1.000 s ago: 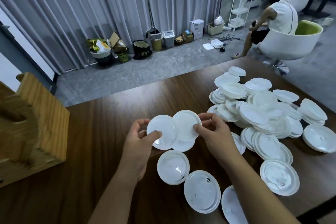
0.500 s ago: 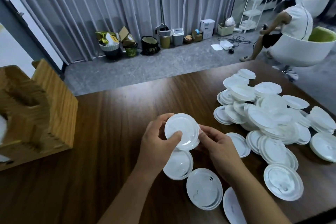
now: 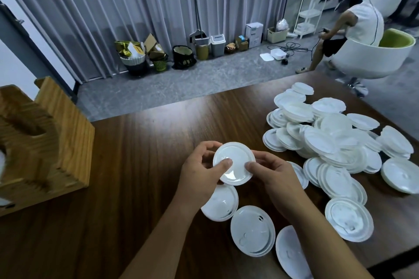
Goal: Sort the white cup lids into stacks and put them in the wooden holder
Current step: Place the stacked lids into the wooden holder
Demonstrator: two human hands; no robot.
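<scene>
Squaring the small stack of lids (image 3: 234,164) works best with both thumbs on top: your left hand (image 3: 199,172) and right hand (image 3: 273,173) both clasp it above the table (image 3: 136,165). Align rims before carrying it to the wooden holder (image 3: 45,142) at far left.

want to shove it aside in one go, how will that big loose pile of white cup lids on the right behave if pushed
The loose pile of thin white plastic cup lids probably weighs little, so it should move easily. The lids lie tilted and overlapping, so they would likely slide apart rather than move together. The dark polished wooden table looks smooth, so some may skid toward its edge.
</scene>
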